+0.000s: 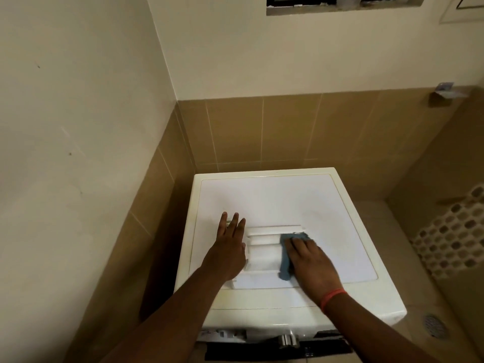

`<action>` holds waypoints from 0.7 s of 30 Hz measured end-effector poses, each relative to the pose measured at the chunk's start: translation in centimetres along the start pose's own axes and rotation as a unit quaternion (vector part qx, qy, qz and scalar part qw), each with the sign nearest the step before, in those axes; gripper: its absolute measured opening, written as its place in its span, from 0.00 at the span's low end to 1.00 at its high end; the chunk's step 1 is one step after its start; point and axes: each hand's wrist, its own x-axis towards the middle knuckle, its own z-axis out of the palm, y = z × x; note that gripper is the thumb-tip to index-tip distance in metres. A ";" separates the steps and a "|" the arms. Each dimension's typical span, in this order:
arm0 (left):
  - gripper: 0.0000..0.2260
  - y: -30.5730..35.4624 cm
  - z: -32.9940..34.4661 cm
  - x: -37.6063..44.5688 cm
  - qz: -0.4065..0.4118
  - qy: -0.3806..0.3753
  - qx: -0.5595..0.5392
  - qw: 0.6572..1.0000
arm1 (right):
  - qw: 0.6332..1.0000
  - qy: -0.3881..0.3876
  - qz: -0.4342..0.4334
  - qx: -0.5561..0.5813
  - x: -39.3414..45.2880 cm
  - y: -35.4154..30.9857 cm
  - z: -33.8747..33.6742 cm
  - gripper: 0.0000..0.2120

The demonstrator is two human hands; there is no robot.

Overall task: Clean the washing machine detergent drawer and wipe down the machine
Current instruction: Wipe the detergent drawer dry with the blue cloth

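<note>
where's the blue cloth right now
In the head view, the blue cloth lies under the right hand, pressed against the right edge of the white detergent drawer sitting on top of the washing machine.

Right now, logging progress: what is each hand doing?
Left hand: open, flat on the detergent drawer.
Right hand: pressing the blue cloth on the drawer; grip cannot be told.
</note>
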 end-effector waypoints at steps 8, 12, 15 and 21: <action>0.27 0.1 0.3 0.0 0.001 0.011 -0.016 1.000 | 0.958 -0.069 0.184 0.208 -1.3 2.1 0.4 0.38; 0.27 0.1 0.4 0.1 -0.002 0.008 0.001 1.000 | 0.895 -0.029 0.318 0.312 -1.2 -0.2 0.2 0.38; 0.27 0.2 0.5 0.1 -0.005 0.007 -0.008 1.000 | 0.898 0.005 0.352 0.264 -1.5 -1.7 0.7 0.38; 0.27 0.2 0.6 0.3 -0.002 0.015 -0.028 0.999 | 0.776 0.093 0.537 0.316 -0.9 -3.4 1.9 0.09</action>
